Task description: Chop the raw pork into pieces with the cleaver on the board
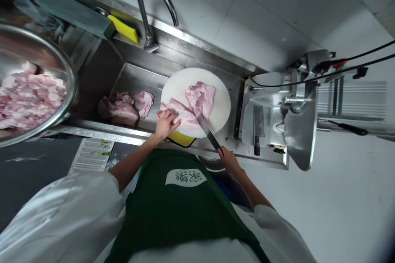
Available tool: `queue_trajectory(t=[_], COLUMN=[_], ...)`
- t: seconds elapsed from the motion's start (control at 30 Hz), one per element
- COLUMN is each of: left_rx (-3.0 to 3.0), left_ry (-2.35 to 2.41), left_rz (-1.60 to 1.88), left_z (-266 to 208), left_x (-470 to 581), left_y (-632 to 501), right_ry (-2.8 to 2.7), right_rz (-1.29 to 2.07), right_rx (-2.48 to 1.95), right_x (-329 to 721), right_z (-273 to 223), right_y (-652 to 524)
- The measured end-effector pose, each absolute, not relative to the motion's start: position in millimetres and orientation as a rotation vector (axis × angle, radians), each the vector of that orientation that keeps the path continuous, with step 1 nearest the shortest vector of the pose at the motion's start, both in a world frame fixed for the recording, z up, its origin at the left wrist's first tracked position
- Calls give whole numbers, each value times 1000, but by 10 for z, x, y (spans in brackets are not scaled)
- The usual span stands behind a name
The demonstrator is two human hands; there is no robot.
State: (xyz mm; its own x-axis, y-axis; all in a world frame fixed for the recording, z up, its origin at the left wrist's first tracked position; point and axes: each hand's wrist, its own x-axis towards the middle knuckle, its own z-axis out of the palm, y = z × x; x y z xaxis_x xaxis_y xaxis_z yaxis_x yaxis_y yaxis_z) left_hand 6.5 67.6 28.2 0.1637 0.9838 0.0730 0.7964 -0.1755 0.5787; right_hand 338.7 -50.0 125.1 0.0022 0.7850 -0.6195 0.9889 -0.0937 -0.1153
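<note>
On a round white cutting board point(220, 107) lie two joined or touching slabs of raw meat point(203, 96). My left hand point(166, 123) presses on the left slab, its fingers spread over the near-left edge. In my right hand point(228, 158) is the handle of a knife point(211, 134). The blade points up and left, its tip at the meat where the two slabs meet; whether it is cutting in I cannot tell. A yellow cloth or pad point(182, 138) shows under the board's near edge.
Two more meat pieces point(123, 109) lie in the steel sink point(145, 76) left of the board. A big steel bowl point(72, 90) of cut meat stands far left. A faucet point(149, 16) rises behind; a meat slicer point(299, 127), with another knife point(256, 131) on it, stands right.
</note>
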Motion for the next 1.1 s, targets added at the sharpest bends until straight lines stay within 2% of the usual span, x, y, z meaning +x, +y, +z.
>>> queue_trajectory(t=[0.17, 0.3, 0.47, 0.63, 0.73, 0.83, 0.97, 1.1], left_rx=[2166, 2222, 1896, 1232, 955, 797, 637, 442], left_ry=[1556, 1556, 1725, 1702, 1638, 1609, 1560, 1510], left_rz=[509, 390, 412, 708, 914, 1037, 1146, 1249], left_z=[403, 377, 223, 55, -12, -54, -93, -121], left_x=[201, 92, -162, -314, -292, -243, -223, -217], left_y=[1100, 968, 478, 321, 359, 381, 393, 443], right_ry=[1847, 1871, 2012, 2273, 2533, 2534, 2229, 2157], right_rz=[-809, -797, -760, -722, -646, -643, -830, -843], right_rx=[1950, 1962, 1935, 1925, 2101, 2240, 1996, 1879], right_x=[3434, 3351, 3387, 3278, 3023, 2832, 3025, 3430], right_z=[1292, 1193, 1195, 1580, 1719, 1545, 1165, 1250], right_y=[-578, -492, -318, 206, 498, 512, 173, 3])
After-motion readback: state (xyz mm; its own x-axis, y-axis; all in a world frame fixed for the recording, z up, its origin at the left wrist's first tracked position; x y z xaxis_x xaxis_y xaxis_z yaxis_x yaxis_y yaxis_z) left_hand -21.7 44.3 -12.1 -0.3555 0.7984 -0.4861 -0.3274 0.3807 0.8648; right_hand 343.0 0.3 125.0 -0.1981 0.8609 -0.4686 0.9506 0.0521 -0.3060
